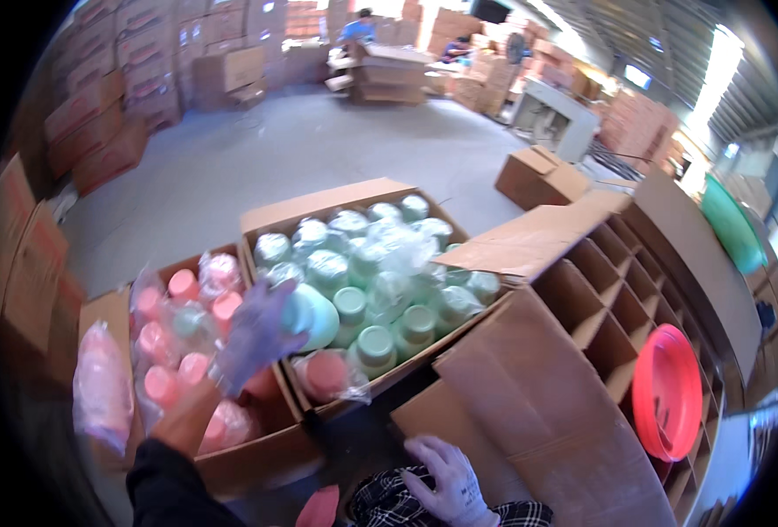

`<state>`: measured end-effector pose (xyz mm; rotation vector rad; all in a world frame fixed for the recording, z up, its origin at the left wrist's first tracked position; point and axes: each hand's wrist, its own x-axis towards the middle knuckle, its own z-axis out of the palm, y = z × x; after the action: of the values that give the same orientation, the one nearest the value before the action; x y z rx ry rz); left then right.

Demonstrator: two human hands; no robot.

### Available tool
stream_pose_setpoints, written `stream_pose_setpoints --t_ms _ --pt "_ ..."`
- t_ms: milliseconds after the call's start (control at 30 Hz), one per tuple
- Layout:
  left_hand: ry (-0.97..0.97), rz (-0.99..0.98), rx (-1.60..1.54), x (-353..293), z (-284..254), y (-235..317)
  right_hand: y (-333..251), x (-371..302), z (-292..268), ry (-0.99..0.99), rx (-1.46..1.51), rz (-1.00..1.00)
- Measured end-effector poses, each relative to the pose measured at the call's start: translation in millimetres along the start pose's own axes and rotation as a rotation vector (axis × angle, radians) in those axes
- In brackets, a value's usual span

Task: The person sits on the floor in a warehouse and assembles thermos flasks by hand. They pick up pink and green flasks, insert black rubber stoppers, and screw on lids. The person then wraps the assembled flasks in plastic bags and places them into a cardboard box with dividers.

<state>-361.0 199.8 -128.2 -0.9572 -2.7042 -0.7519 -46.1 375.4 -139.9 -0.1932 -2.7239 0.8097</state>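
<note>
My gloved left hand [255,338] is closed round a mint-green lidded bottle [314,318], over the edge where two cartons meet. Beneath and beyond it, an open carton [380,386] holds rows of green lidded bottles [376,345], several in clear plastic wrap. One pink bottle [326,373] lies in that carton's near corner. To the left, another carton [262,457] contains pink bottles [162,385], some wrapped. My right hand [449,483], in a pale glove, rests low by the plaid cloth [389,499]; its fingers are loosely spread and nothing shows in them.
On the right stands a large carton with cardboard dividers [595,285]; a red basin [667,393] sits on it. A green basin [731,224] is farther back. One wrapped pink bottle [104,386] lies at far left. Stacked cartons and two people are in the background.
</note>
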Motion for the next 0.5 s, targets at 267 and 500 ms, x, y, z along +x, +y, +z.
stream_pose_setpoints --t_ms 267,500 --pt "0.136 0.076 -1.429 -179 -61 90 -16 8 -48 0.530 1.234 0.223" --pt "-0.864 -0.728 -1.764 -293 32 111 -40 -109 -151 0.623 0.752 0.122"
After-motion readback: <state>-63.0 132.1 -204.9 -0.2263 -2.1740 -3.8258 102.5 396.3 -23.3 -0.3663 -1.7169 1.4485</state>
